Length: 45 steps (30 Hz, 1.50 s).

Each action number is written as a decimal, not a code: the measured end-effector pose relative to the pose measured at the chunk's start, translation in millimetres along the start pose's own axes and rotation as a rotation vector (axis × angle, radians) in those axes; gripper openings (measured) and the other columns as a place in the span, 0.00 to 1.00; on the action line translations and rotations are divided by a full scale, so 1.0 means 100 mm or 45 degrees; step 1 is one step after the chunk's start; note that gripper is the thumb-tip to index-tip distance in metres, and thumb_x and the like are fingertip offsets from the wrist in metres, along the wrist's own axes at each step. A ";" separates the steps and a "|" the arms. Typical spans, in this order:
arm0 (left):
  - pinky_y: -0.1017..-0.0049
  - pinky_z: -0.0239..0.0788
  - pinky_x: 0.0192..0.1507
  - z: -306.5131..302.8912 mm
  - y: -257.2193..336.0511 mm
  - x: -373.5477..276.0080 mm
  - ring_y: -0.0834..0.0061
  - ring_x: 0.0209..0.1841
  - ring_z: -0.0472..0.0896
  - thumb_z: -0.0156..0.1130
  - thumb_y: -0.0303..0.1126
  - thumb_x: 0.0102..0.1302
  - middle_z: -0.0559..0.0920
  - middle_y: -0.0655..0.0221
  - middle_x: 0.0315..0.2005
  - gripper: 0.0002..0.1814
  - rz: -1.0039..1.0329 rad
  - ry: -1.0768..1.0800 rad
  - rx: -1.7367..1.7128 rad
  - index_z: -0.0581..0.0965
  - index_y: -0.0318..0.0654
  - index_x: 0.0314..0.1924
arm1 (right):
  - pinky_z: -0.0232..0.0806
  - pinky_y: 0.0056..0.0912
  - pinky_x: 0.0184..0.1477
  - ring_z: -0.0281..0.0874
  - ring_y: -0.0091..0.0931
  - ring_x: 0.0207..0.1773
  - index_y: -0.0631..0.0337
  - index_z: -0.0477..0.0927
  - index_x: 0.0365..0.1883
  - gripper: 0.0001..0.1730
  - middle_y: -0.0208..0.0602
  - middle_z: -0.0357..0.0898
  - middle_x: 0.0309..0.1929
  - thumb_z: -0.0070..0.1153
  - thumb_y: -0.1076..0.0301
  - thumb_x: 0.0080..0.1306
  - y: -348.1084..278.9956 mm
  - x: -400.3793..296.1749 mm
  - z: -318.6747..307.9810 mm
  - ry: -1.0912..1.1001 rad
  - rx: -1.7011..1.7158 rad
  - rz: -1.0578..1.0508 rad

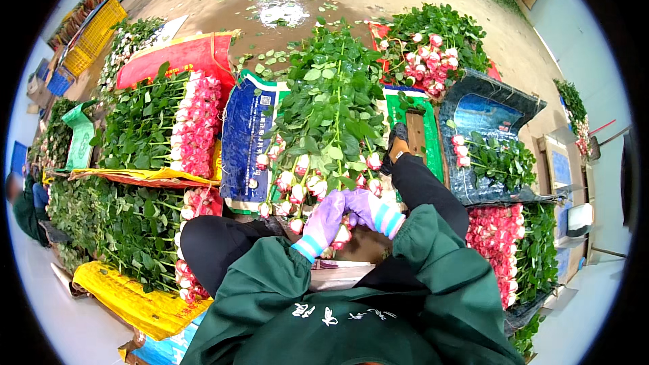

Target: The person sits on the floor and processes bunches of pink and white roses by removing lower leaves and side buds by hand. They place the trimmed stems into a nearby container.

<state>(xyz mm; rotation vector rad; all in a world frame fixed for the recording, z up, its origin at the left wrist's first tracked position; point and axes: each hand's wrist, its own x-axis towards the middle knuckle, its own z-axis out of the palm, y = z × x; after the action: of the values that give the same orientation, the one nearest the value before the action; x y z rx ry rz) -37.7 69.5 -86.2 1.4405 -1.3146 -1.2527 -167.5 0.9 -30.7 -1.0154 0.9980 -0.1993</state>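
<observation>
My left hand (pixel 323 219) and my right hand (pixel 366 208), both in purple gloves with striped cuffs, meet at the bloom end of a long-stemmed rose. Their fingers close around the upper stem of this rose (pixel 338 111), whose leafy stem points away from me; which hand bears the grip is hard to tell. A white-and-pink rose bloom (pixel 341 236) hangs just below the gloves. Under and around the hands lies a pile of cut roses (pixel 319 187), blooms towards me, on a blue, white and green woven sheet (pixel 251 137).
Rows of roses (pixel 195 121) lie between red and yellow sheets at left. A dark sheet (pixel 474 111) with a few roses stands at right, above more rows (pixel 497 248). Further off are loose roses (pixel 431 58), yellow crates (pixel 96 35) and wet floor. A person (pixel 28 208) sits far left.
</observation>
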 end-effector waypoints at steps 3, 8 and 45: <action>0.70 0.66 0.47 -0.05 0.11 0.00 0.65 0.44 0.77 0.38 0.47 0.70 0.78 0.56 0.42 0.23 0.188 0.301 0.043 0.70 0.34 0.50 | 0.53 0.15 0.13 0.60 0.14 0.11 0.59 0.75 0.39 0.11 0.28 0.74 0.21 0.51 0.63 0.63 0.22 0.08 0.04 0.199 0.292 -0.138; 0.75 0.66 0.45 -0.27 0.16 0.13 0.73 0.43 0.77 0.39 0.57 0.67 0.78 0.62 0.45 0.33 -0.182 0.563 -1.164 0.72 0.32 0.51 | 0.68 0.22 0.33 0.73 0.22 0.29 0.64 0.68 0.50 0.16 0.34 0.76 0.33 0.51 0.73 0.63 0.27 -0.27 0.37 0.277 0.450 -0.188; 0.77 0.67 0.42 -0.26 0.07 0.19 0.75 0.41 0.76 0.42 0.54 0.68 0.78 0.62 0.44 0.29 -0.084 0.490 -1.022 0.71 0.32 0.50 | 0.71 0.34 0.41 0.78 0.30 0.42 0.64 0.64 0.57 0.19 0.41 0.74 0.50 0.37 0.67 0.70 -1.10 -0.60 0.46 -0.416 1.678 -0.603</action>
<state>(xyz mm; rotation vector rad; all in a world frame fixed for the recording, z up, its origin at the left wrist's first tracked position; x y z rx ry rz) -13.7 48.4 -77.1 1.0554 -0.4158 -1.2548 -134.1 2.6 98.5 -0.0178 0.1560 -0.9082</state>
